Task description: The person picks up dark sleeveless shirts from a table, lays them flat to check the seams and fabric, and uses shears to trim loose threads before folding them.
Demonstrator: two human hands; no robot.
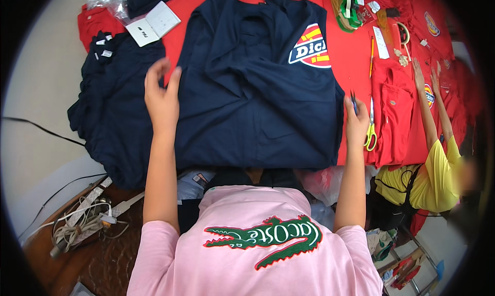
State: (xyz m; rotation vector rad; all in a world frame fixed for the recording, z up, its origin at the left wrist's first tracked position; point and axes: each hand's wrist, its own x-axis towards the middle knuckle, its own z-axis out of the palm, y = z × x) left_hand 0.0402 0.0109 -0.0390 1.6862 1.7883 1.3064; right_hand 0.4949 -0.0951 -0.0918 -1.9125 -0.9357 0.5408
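A navy garment with a colourful printed badge on its upper right lies spread and wrinkled in front of me. My left hand is beside its left edge, fingers and thumb apart, holding nothing. At its right edge, my right hand is closed around a small pointed tool with dark tips and a bit of blue, which looks like thread snips. Most of that tool is hidden by my fingers. Scissors with yellow handles lie just right of this hand.
Left of the garment is a heap of navy clothing, with an open white booklet beyond it. Red garments lie on the red-covered table. A green tape dispenser sits at the back right. A co-worker in a yellow shirt reaches over the table at right.
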